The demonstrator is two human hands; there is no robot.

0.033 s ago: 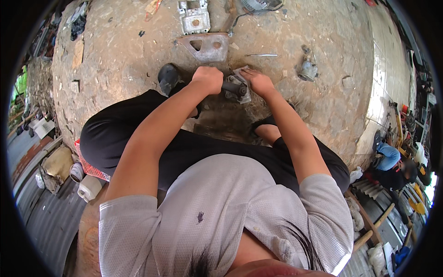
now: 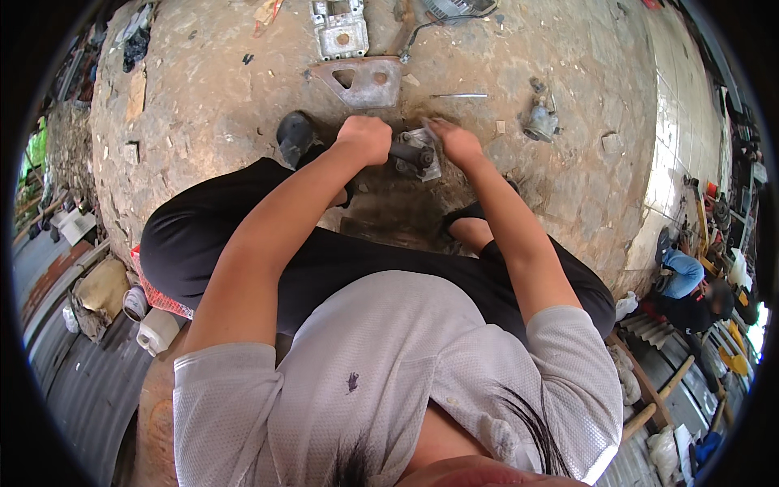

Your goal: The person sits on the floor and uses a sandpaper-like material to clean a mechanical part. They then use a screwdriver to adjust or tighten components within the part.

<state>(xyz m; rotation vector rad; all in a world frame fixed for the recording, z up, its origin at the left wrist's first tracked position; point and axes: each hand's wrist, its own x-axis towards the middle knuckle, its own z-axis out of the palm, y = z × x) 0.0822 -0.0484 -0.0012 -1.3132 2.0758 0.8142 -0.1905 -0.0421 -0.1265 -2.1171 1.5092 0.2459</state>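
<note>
Because the dark hammer-like tool (image 2: 418, 156) covers much of the pale metal piece (image 2: 432, 169) between our hands, we cannot make out that piece's full shape. Our left hand (image 2: 365, 140) is clenched round the tool's handle, hiding its end, while our right hand (image 2: 456, 144) has blurred fingers beside the piece, and we cannot tell whether they grasp it. Farther out, past a holed metal plate (image 2: 380, 91), the upper edge cuts off a grey finned part (image 2: 458, 8).

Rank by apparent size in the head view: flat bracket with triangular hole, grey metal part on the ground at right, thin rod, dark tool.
1. Flat bracket
2. Grey metal part
3. Thin rod
Unranked: dark tool, since the left hand hides part of it.
</note>
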